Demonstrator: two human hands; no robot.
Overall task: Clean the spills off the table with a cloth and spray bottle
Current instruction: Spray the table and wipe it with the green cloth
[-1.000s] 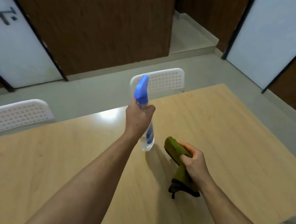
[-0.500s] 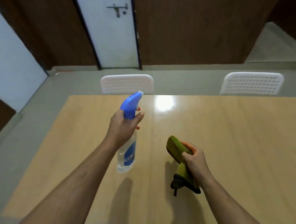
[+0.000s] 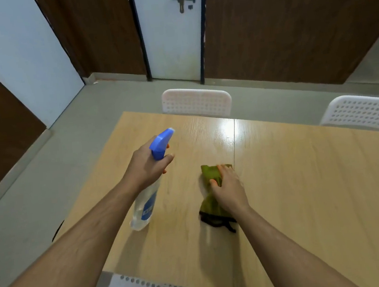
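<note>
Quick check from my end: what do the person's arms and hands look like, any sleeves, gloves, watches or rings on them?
Both forearms are bare as far as the frame shows, with no sleeves in view. The left hand and right hand wear no gloves. No watch, band or ring shows on either wrist or on the visible fingers. The right hand is slightly motion-blurred.

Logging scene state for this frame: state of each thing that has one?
spray bottle: lifted off the table, tilted, partly filled with clear liquid
left hand: grips the bottle neck
cloth: bunched, down on the table
right hand: pressed on the cloth
table: no spill visible
door: closed
</note>
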